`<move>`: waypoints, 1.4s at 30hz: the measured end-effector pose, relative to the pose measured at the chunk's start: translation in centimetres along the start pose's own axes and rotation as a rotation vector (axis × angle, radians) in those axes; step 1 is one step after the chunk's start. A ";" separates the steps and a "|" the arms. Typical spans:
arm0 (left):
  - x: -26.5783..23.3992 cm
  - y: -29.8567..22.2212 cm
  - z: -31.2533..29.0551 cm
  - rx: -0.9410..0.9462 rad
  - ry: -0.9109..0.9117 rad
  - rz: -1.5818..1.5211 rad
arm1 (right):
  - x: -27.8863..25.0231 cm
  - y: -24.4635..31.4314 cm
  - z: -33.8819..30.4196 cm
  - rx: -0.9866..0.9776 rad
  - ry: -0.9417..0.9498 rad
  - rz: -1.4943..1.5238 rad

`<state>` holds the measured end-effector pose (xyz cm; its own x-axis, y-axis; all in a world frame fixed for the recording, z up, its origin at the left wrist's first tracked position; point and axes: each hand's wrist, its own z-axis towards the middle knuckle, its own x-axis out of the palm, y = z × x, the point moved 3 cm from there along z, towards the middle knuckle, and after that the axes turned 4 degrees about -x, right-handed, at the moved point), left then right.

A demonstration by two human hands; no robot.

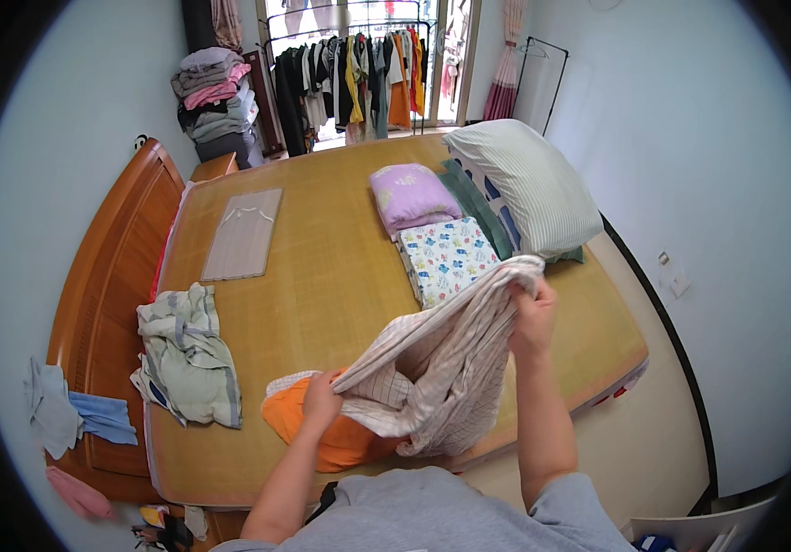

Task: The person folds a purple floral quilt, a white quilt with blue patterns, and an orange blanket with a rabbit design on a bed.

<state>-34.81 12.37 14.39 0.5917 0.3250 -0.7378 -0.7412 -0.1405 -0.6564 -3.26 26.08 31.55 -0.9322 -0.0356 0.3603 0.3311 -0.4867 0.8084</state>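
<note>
While the left hand (323,399) is closed on the lower left edge of the striped cloth (455,368), the right hand (533,317) grasps its upper right corner. The cloth is held over the near part of the bed (588,354); its long axis goes slantwise, from near left to farther right. Between the hands its top edge is drawn rather straight, and loose folds hang below, toward the bed's near edge; whether they rest there, I cannot tell. Under the left hand lies an orange cloth (345,449), partly covered. To the left, by the wooden headboard (105,276), lies a crumpled pale quilt (191,359). Just beyond the striped cloth, a folded patterned cloth (450,256) leaves little room. Farther, a wide stretch of yellow mat (317,239) separates a flat beige panel (242,237) from a purple folded quilt (412,195) and a big light bundle (529,184) at the right edge.
</note>
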 end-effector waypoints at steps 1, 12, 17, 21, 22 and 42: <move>0.1 2.2 0.0 -0.053 0.056 -0.064 | -0.2 0.3 1.1 0.004 -0.035 0.059; -14.5 -9.0 12.4 -0.198 0.057 -0.851 | -4.9 7.4 12.0 -0.161 -0.059 0.034; -22.0 -17.8 16.0 0.187 -0.132 -1.212 | -4.5 14.4 13.7 -0.330 -0.030 0.029; -24.9 -20.6 14.2 0.181 -0.180 -1.549 | -4.8 15.0 12.4 -0.238 0.097 -0.213; -24.8 -19.5 14.3 0.185 -0.183 -1.539 | -4.1 14.3 11.7 -0.123 0.233 -0.476; -11.1 -16.3 8.5 0.480 0.196 -0.049 | 4.3 3.1 0.1 0.096 0.634 -0.455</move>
<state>-31.95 18.97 34.64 0.6432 0.1329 -0.7541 -0.7461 0.3303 -0.5782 -6.19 24.44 35.66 -0.8751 -0.3567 -0.3270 -0.1190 -0.4963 0.8600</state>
